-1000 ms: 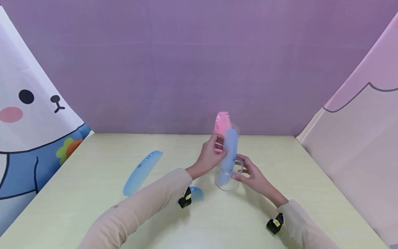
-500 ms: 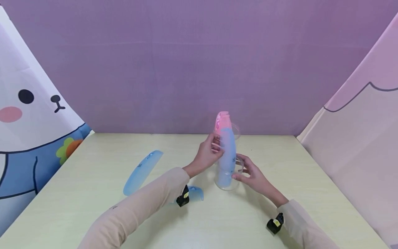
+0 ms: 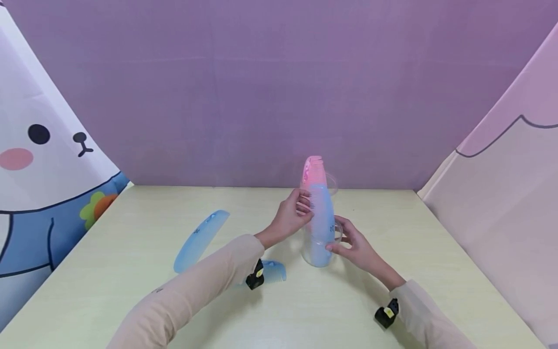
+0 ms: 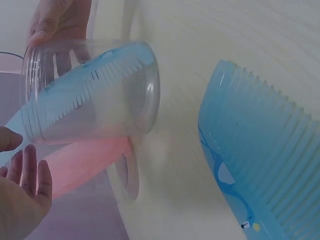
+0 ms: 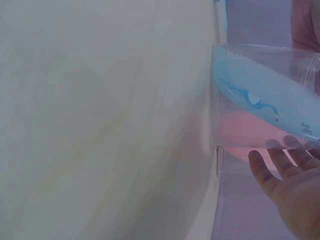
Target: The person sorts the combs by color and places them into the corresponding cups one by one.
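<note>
A pale blue comb point(image 3: 323, 208) stands tilted inside a clear cup point(image 3: 308, 252) on the table. My left hand point(image 3: 287, 215) is beside the comb's toothed edge, thumb and fingers loosely spread around its upper part in the left wrist view. From the right side, my right hand point(image 3: 350, 245) holds the cup, thumb in front and fingers behind. The comb's decorated lower end point(image 5: 250, 95) shows through the cup wall in the right wrist view. A pink comb point(image 3: 313, 169) stands upright behind, partly hidden by the blue one.
A long blue comb point(image 3: 200, 241) lies at the left of the table point(image 3: 348, 310). Another blue comb point(image 3: 274, 271) lies partly under my left forearm, and a blue comb point(image 4: 260, 140) fills the right of the left wrist view. A purple cloth point(image 3: 261, 97) hangs behind.
The blue comb has sunk slightly and leaned right inside the cup. My left hand has shifted a little left, its grip loosened from the comb. The right hand stays on the cup.
</note>
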Tool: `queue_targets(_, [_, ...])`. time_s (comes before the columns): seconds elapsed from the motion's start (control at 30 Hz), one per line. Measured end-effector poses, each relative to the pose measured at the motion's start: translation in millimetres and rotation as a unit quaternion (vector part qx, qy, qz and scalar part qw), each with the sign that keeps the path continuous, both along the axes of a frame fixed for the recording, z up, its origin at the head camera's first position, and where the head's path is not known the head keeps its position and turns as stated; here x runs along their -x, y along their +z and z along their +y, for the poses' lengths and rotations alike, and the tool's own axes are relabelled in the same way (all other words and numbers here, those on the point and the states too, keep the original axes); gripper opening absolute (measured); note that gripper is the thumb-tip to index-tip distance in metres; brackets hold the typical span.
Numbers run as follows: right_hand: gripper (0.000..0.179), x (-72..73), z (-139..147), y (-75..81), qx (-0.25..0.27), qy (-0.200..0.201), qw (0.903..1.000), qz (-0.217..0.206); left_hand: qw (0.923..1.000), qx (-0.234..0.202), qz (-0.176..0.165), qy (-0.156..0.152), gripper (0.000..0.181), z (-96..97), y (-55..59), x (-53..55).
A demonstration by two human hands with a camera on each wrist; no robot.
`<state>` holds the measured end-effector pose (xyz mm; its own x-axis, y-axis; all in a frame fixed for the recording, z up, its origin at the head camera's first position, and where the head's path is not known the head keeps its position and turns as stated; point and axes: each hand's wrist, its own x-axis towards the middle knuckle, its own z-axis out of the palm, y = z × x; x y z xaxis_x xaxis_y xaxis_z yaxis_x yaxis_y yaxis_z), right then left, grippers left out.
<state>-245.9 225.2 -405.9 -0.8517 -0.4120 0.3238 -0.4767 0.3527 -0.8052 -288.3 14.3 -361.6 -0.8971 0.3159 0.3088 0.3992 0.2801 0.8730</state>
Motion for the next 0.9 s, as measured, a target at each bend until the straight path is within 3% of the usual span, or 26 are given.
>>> queue_targets(0.43, [0.067, -0.5, 0.8, -0.4, 0.006, 0.005, 1.0000, -0.002, 0.9996, 0.017, -0.013, -0.017, 0.046, -22.3, -4.2, -5.3])
queue_targets(0.77, [0.068, -2.9, -0.9, 1.4, 0.016, 0.002, 0.9999, -0.005, 0.9978, 0.059, -0.015, -0.025, 0.045, -48.2, -19.2, -9.8])
queue_targets(0.9, [0.068, -2.9, -1.0, 0.6, 0.021, 0.005, 0.9997, -0.005, 0.9952, 0.085, -0.024, -0.042, 0.045, -58.9, -25.5, -15.2])
